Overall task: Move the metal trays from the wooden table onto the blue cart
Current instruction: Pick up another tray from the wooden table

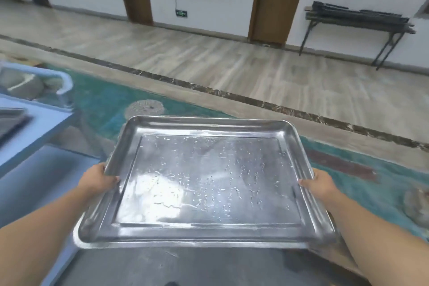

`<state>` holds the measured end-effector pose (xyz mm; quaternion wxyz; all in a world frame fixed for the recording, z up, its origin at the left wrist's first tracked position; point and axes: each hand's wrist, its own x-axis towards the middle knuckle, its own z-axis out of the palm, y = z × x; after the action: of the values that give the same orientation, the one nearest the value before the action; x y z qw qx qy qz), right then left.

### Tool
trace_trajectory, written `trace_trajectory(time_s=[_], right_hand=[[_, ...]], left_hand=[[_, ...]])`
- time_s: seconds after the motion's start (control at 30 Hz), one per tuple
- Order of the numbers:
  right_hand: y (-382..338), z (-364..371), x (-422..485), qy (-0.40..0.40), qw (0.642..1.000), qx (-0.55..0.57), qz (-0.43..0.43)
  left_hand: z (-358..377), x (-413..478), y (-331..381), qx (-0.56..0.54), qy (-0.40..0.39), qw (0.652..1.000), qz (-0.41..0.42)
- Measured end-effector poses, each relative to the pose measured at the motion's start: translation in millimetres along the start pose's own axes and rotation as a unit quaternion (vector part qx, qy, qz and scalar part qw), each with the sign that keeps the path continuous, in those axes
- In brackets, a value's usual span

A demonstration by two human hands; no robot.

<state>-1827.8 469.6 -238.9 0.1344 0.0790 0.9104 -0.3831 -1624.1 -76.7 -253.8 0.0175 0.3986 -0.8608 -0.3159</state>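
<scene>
Head view: metal tray (pixel 206 183) gripped between left hand (pixel 98 180) and right hand (pixel 321 183).

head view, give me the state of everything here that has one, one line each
metal tray: lifted, held level at both short sides, water droplets on its floor
left hand: shut on the tray's left rim
right hand: shut on the tray's right rim
blue cart: at left, another tray already on its top shelf
brown door: shut
</scene>
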Motion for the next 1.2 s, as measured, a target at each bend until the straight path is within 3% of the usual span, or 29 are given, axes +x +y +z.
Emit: trace_trajectory(time_s=[0.27,0.53,0.97,1.2], right_hand=[[-138,131,43,-0.072,0.993,-0.053,-0.082],[-243,249,71,-0.177,0.964,-0.126,-0.152],[-350,406,94,-0.352,0.862,-0.208,-0.3],[-376,470,73,-0.4,0.82,-0.247,-0.327]], left_hand=[[-68,29,-131,-0.06,0.063,0.99,-0.111],[-106,-6,-226,-0.093,0.119,0.961,-0.23],[-75,-137,-265,-0.113,0.221,0.87,-0.425],[-52,-174,-284,-0.149,0.241,0.835,-0.471]])
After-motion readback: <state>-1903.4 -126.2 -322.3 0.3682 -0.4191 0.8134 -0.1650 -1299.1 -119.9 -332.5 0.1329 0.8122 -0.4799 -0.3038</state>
